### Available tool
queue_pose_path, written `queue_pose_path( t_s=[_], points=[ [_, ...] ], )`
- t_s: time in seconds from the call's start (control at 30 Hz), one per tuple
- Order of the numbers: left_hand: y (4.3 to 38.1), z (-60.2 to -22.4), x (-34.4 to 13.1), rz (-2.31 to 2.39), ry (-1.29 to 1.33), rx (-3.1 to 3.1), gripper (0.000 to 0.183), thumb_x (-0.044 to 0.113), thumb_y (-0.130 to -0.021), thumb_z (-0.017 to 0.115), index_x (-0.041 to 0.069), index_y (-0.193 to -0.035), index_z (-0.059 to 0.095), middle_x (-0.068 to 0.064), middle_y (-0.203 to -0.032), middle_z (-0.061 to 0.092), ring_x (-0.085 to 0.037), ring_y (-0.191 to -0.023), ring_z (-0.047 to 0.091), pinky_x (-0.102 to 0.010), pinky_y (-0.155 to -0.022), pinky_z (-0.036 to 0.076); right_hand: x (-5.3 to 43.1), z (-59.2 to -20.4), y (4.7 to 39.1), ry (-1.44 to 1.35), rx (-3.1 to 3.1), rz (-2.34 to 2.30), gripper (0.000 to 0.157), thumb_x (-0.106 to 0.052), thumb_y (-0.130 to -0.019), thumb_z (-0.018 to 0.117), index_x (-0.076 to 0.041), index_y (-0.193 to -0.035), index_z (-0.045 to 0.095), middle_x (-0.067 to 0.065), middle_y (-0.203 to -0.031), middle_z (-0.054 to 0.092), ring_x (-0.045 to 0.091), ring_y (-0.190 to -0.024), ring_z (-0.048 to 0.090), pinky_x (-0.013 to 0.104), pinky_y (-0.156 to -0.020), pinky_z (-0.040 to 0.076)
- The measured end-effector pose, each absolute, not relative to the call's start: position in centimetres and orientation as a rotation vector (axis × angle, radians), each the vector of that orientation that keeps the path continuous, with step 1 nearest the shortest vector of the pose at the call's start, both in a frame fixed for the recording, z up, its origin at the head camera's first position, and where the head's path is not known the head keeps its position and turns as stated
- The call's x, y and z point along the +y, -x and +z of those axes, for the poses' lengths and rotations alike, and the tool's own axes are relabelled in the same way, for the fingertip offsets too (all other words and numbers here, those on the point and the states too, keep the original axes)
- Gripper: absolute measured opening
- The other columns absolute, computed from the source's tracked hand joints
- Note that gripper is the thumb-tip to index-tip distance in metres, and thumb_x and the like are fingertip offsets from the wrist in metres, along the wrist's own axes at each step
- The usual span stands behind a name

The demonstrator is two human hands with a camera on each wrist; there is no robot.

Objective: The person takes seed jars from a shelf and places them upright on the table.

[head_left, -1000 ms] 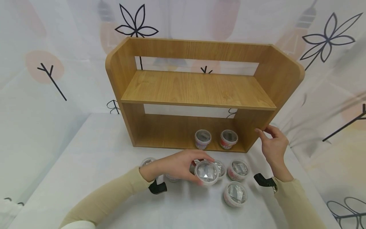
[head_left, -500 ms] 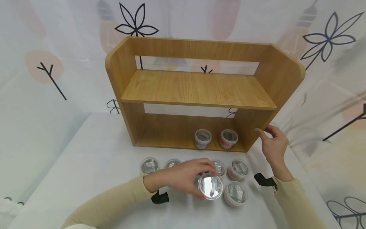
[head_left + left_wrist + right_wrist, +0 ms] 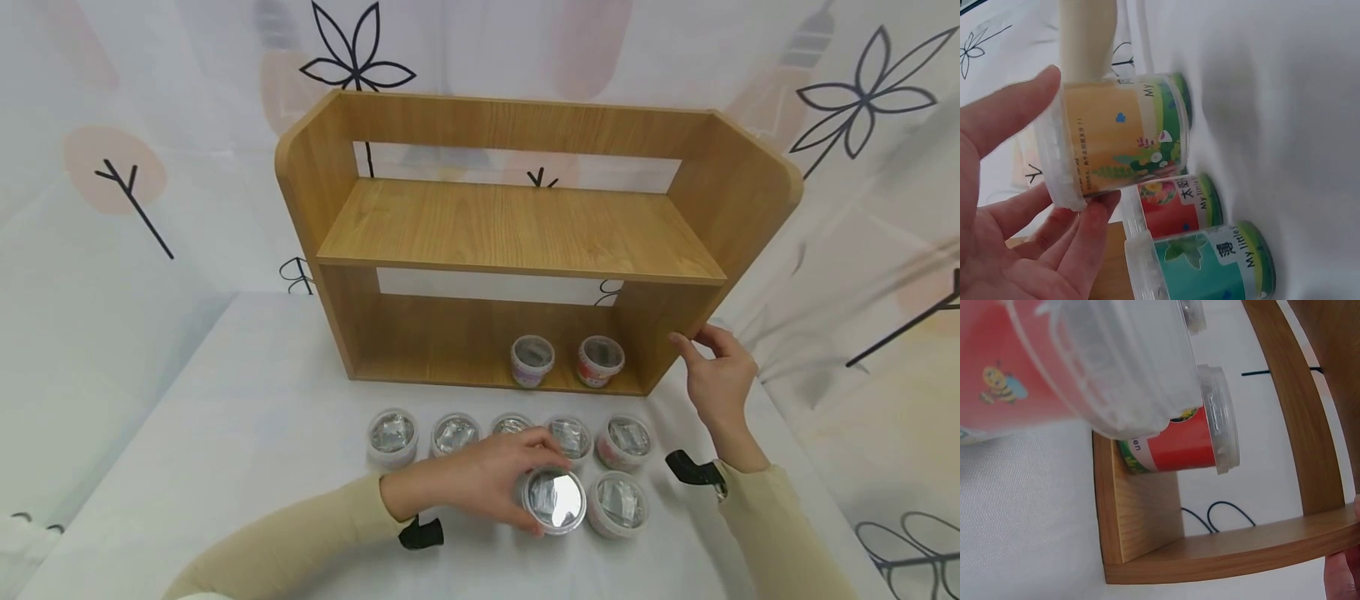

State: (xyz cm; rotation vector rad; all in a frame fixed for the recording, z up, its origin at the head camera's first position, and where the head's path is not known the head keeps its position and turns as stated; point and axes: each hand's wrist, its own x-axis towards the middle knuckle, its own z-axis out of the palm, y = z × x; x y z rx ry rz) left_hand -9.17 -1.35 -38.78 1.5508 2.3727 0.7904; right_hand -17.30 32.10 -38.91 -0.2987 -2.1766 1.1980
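Note:
My left hand (image 3: 487,479) grips a clear-lidded plastic cup (image 3: 555,500) by its rim, thumb on one side and fingers on the other. In the left wrist view this cup (image 3: 1122,134) shows an orange label with printed plants, and its base is close over the white cloth. Another lidded cup (image 3: 618,505) stands just to its right. My right hand (image 3: 720,387) pinches the edge of the right side panel of a wooden shelf (image 3: 517,229). In the right wrist view, a fingertip (image 3: 1340,578) shows at the panel's edge.
Several lidded cups stand in a row before the shelf, including a left-end cup (image 3: 392,437) and a right-end cup (image 3: 624,442). A purple-labelled cup (image 3: 531,362) and a red-labelled cup (image 3: 599,362) sit on the lower board. Printed cloth (image 3: 112,358) hangs behind and beside.
My left hand has moved nearer the front and slightly right with the cup, uncovering more of the row behind. My right hand has stayed at the shelf panel.

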Motion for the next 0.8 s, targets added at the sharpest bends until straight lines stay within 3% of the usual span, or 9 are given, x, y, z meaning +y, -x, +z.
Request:
queue_pose_path(
  t_s=[0.2, 0.47, 0.8],
  points=[
    [8.5, -39.1, -1.1, 0.705, -1.528, 2.403, 0.072, 0.034, -0.078, 0.086, 0.013, -0.14, 0.056, 0.003, -0.134, 0.046, -0.005, -0.121, 0.049, -0.016, -0.1, 0.04, 32.1, -38.8, 17.4, 0.294, -2.195, 1.193, 0.039, -0.027, -0.09, 0.075, -0.003, -0.12, 0.07, 0.007, -0.109, 0.067, 0.012, -0.106, 0.059, 0.036, -0.11, 0.04],
    [8.0, -39.5, -0.9, 0.587, -1.478, 2.434, 0.074, 0.034, -0.083, 0.082, 0.011, -0.146, 0.049, 0.002, -0.139, 0.042, -0.006, -0.118, 0.051, -0.019, -0.095, 0.046, 32.0, -38.8, 17.3, 0.301, -2.176, 1.204, 0.038, -0.024, -0.089, 0.077, -0.004, -0.12, 0.071, 0.003, -0.105, 0.068, 0.008, -0.102, 0.059, 0.034, -0.11, 0.041],
    [7.6, -40.3, -0.9, 0.548, -1.516, 2.488, 0.072, 0.032, -0.088, 0.077, 0.009, -0.148, 0.044, -0.001, -0.146, 0.045, -0.01, -0.131, 0.046, -0.025, -0.107, 0.04, 32.1, -38.9, 17.3, 0.315, -2.188, 1.193, 0.039, -0.026, -0.089, 0.076, -0.003, -0.12, 0.07, 0.007, -0.108, 0.068, 0.011, -0.104, 0.06, 0.035, -0.11, 0.041]
  ],
)
